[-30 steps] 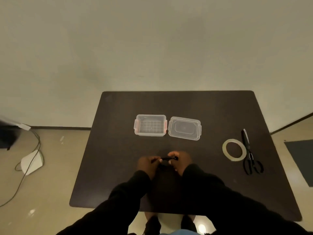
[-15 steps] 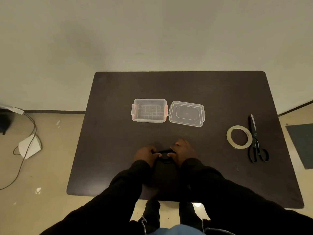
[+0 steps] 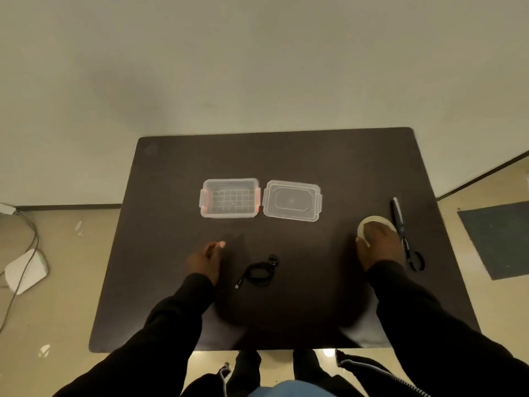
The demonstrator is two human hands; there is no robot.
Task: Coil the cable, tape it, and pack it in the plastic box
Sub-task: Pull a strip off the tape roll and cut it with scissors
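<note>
Head view: the cable [image 3: 259, 273] lies coiled on the desk [image 3: 171, 196], in front of the box [image 3: 230, 198] and free of both hands. The right hand [image 3: 379, 243] rests on top of the tape [image 3: 372, 222], right of the box; its fingers curl over the roll, though whether they grip it yet I cannot tell. The left hand [image 3: 206, 257] hovers left of the cable, fingers relaxed and holding nothing. The step looks to be fetching tape. Best to lift the roll straight up, clear of the scissors [image 3: 403, 233] just beside it, and pin the coil with the left hand so it does not spring loose. The lid [image 3: 292, 200] lies beside the box. Bare desk between box and cable leaves room to work.
</note>
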